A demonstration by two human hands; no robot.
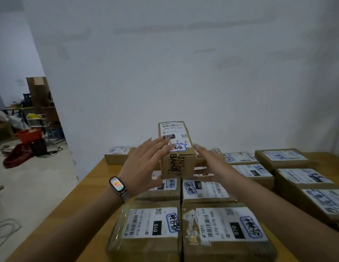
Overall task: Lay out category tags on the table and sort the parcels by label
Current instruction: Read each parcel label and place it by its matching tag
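The upright parcel [176, 148], labelled 070, stands on flat parcels near the far edge of the wooden table [93, 178], flanked by the left hand [144, 167] and right hand [212, 163], fingers extended and held together; whether they touch it cannot be told.

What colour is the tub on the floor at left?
Red tub, seen in the head view.

Tall parcel [176, 148] standing on flat parcels [204, 190] at mid surface [93, 188], left hand [144, 165] at its left, right hand [210, 165] at its right
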